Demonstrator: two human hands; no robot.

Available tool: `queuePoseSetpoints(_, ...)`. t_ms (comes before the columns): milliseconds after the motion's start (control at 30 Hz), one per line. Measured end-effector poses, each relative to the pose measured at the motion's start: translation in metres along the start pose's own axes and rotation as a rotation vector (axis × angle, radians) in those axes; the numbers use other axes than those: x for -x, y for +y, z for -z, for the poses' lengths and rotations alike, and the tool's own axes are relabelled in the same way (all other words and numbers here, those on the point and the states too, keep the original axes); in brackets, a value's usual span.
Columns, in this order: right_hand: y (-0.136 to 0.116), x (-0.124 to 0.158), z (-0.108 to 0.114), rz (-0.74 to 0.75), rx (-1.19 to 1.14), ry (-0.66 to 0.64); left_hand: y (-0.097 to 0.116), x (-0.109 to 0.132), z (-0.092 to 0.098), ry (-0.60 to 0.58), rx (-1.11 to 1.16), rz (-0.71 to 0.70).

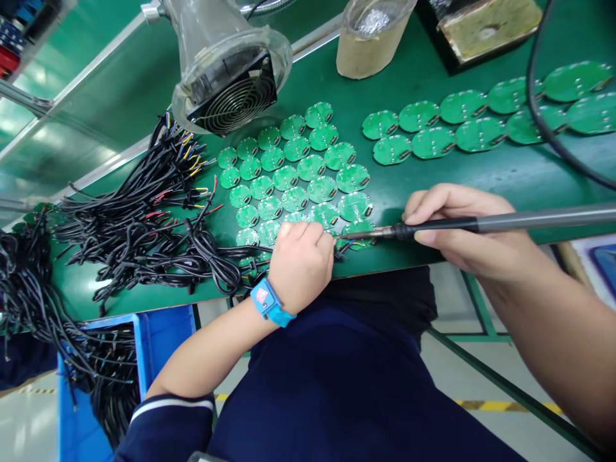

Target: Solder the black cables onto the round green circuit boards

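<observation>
My right hand (462,234) is closed round a soldering iron (481,224), whose tip touches a round green circuit board (359,229) at the front of a cluster of several such boards (298,176). My left hand (302,260), with a blue wrist strap (268,301), is closed and pinches a thin black cable (240,251) with coloured wire ends against that board. What lies under its fingers is hidden.
A heap of black cables (144,218) covers the left of the green bench (481,173) and spills into a blue bin (158,340). A fume-extractor fan (231,90) stands behind the boards. More boards (481,115) overlap at the right, near a plastic cup (368,38) and a sponge tray (486,25).
</observation>
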State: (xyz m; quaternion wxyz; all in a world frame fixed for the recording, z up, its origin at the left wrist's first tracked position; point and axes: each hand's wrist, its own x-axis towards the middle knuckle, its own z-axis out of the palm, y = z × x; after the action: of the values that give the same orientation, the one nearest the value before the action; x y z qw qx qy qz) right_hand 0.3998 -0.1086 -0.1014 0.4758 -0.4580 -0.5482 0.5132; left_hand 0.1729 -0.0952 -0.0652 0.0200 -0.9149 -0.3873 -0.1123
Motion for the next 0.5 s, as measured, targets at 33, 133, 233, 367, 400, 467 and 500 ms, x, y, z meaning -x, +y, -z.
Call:
queuePoseSetpoints(33,0.000,0.000,0.000,0.005,-0.003,-0.003,0.000,0.000,0.000,-0.001,0.000,0.004)
queuePoseSetpoints(133,-0.001,0.000,0.000,0.008,-0.006,-0.018,0.001,0.000,0.001,-0.019,0.005,0.012)
queuePoseSetpoints(233,-0.003,-0.001,-0.003,0.014,-0.091,0.029,0.002,-0.001,0.001,-0.049,0.012,0.025)
queuePoseSetpoints(367,-0.007,-0.004,-0.010,0.049,-0.251,0.184,0.003,-0.001,0.002,-0.042,0.013,0.029)
queuePoseSetpoints(400,-0.008,-0.004,-0.012,0.059,-0.257,0.212,0.003,-0.001,0.002,-0.034,0.009,0.027)
queuePoseSetpoints(467,-0.011,-0.003,-0.017,0.093,-0.267,0.246,0.003,-0.001,0.001,-0.015,-0.002,0.020)
queuePoseSetpoints(500,-0.012,-0.002,-0.020,0.108,-0.277,0.260,0.003,-0.001,0.001,-0.010,-0.007,0.018)
